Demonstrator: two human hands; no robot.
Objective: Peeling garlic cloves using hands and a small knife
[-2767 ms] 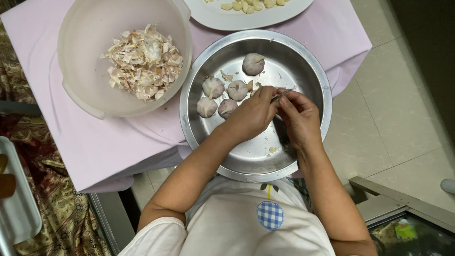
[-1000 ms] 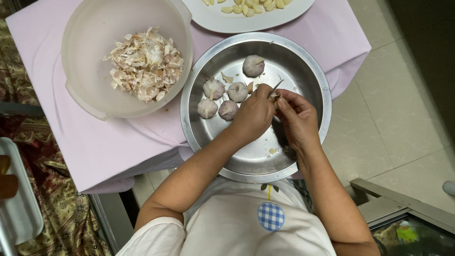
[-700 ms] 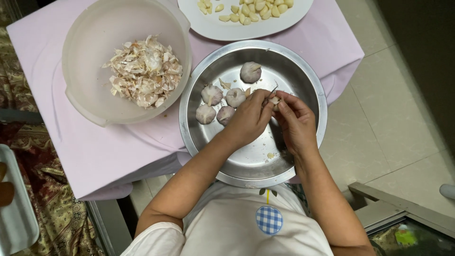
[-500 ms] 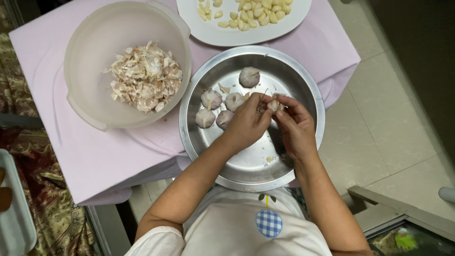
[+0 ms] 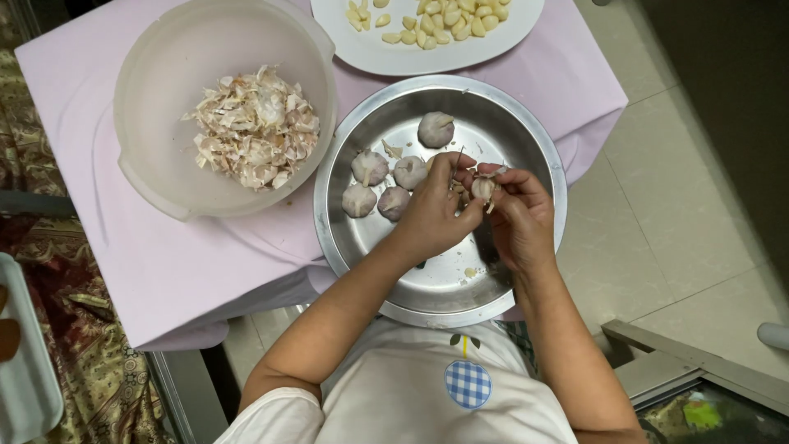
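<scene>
Over the steel bowl (image 5: pixel 526 131), my left hand (image 5: pixel 436 214) and my right hand (image 5: pixel 518 218) pinch a single garlic clove (image 5: pixel 482 188) between their fingertips, its papery skin partly loose. Several whole garlic bulbs (image 5: pixel 386 185) lie in the bowl to the left of my hands, one more bulb (image 5: pixel 436 129) further back. A few skin scraps sit on the bowl's bottom.
A translucent plastic bowl (image 5: pixel 156 74) holds a heap of garlic skins (image 5: pixel 255 127) at the left. A white plate (image 5: pixel 362 49) with peeled cloves (image 5: pixel 436 20) stands at the back. Everything rests on a small table with a pink cloth (image 5: pixel 164 263); tiled floor lies to the right.
My hands have stayed over the bowl, working at the clove; the fingers shifted slightly. The view tilted so the plate of peeled cloves shows more.
</scene>
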